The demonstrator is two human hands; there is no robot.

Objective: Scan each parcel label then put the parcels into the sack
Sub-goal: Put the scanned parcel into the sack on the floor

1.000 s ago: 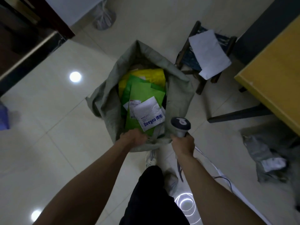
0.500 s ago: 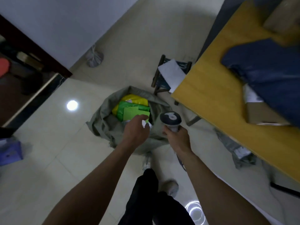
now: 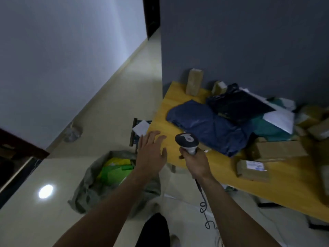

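While the grey woven sack (image 3: 85, 186) slumps open on the pale floor to the left, green and yellow plastic mailers (image 3: 115, 170) lying inside it, the person faces the yellow wooden table (image 3: 267, 191) with nothing yet picked up. The left hand (image 3: 151, 152) is empty, palm down, its fingers straight and a little spread, hovering by the table's near left corner. Just beside it, the right hand (image 3: 195, 161) is wrapped round the handle of a grey-and-black handheld barcode scanner (image 3: 187, 140), head up, with a coiled dark cable (image 3: 203, 207) hanging below the wrist.

Beyond the scanner lies a crumpled blue plastic mailer (image 3: 210, 125), with a black plastic bag parcel (image 3: 236, 104) behind it. Further right, near the front edge, sits a small brown cardboard box with a white label on top (image 3: 252, 170).

I'd say the fetching of the next parcel is in hand. The free hand needs to reach across and take one. The blue mailer is nearest, but I can see no label on it, so it may want turning over before the scanner can be aimed.
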